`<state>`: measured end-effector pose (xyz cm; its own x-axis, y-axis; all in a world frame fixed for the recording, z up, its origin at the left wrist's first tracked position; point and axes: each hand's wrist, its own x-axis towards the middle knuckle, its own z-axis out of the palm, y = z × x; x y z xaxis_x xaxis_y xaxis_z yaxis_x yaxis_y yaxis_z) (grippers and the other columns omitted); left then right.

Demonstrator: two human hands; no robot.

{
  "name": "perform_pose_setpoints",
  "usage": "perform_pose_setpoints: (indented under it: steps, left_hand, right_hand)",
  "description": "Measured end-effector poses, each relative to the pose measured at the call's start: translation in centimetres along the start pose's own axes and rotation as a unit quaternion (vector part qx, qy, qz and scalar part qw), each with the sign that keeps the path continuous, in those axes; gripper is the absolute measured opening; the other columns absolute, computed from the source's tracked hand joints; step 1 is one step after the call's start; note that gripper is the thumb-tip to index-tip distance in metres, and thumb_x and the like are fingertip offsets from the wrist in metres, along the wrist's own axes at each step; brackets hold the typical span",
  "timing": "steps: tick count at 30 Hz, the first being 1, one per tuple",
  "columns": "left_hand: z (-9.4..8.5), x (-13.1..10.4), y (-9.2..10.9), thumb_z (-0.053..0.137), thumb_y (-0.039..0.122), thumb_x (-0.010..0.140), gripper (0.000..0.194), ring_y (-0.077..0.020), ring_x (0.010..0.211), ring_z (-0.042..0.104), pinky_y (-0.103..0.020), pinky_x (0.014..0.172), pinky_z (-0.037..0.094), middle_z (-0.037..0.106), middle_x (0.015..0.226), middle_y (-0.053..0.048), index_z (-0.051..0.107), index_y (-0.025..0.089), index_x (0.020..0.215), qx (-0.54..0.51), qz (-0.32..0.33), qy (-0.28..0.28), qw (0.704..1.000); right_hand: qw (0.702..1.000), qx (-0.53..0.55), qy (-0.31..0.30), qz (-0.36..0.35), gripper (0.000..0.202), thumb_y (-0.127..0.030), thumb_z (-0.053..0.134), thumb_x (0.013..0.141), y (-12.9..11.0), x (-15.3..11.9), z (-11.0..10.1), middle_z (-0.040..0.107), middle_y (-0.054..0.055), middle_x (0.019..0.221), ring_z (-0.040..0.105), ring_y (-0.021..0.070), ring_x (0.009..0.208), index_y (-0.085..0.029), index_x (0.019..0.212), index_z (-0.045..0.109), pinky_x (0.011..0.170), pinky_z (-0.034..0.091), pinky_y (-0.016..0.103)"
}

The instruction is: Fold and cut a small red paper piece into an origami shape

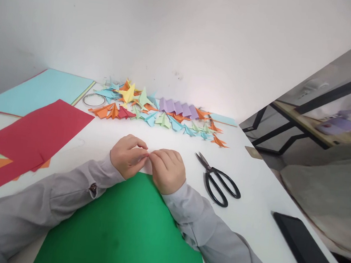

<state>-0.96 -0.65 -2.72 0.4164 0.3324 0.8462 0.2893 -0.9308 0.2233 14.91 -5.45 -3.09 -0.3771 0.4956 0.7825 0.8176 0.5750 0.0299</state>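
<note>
Over the far edge of a green sheet of paper [123, 221], my two hands meet with their fingertips almost touching. My left hand [128, 156] is closed in a pinch of thumb and forefinger. My right hand [168, 170] is also pinched, its fingers bent and pressed together. A tiny reddish bit shows where the fingertips meet, but it is too small and covered to name. To the right of my right hand lie black-handled scissors [217, 179], blades slightly apart and pointing away from me.
Along the wall lie many folded paper figures [129, 94] and a purple pleated strip [177, 107]. A ring-shaped roll [94, 99] is beside them. Red paper [42, 127] and light blue sheets [39, 91] spread at left. A black flat device [306, 251] lies near the right edge.
</note>
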Motion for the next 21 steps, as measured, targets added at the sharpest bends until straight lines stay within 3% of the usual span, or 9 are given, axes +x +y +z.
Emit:
perform_pose_setpoints:
  steps: [4, 10, 21]
  left_hand:
    - [-0.18, -0.08, 0.09, 0.055, 0.011, 0.07, 0.01, -0.0171, 0.071, 0.055, -0.033, 0.063, 0.044, 0.067, 0.081, -0.007, 0.062, 0.018, 0.074, 0.077, 0.048, -0.028, 0.995]
    - [-0.37, 0.0, 0.4, 0.053, 0.013, 0.071, 0.011, -0.0164, 0.071, 0.053, -0.033, 0.063, 0.043, 0.068, 0.083, -0.006, 0.062, 0.019, 0.067, 0.123, 0.058, -0.047, 0.99]
    - [-0.72, 0.22, 0.15, 0.057, 0.011, 0.068, 0.011, -0.0177, 0.072, 0.057, -0.034, 0.063, 0.042, 0.07, 0.085, -0.004, 0.06, 0.02, 0.072, 0.155, 0.092, -0.023, 0.983]
  right_hand:
    - [0.998, -0.046, -0.008, -0.038, 0.017, -0.008, 0.046, 0.083, -0.15, 0.11, -0.18, 0.069, 0.006, 0.081, 0.058, 0.0183, 0.078, -0.017, 0.088, 0.061, 0.071, 0.04, 0.034]
    - [0.998, -0.045, -0.015, -0.04, 0.017, -0.008, 0.049, 0.082, -0.09, 0.22, -0.35, 0.069, 0.006, 0.084, 0.058, 0.019, 0.081, -0.017, 0.088, 0.062, 0.075, 0.037, 0.035]
    - [0.998, -0.066, 0.006, -0.025, 0.017, -0.01, 0.049, 0.084, 0.56, 0.08, -0.55, 0.071, 0.003, 0.086, 0.057, 0.0184, 0.081, -0.02, 0.088, 0.062, 0.072, 0.035, 0.035]
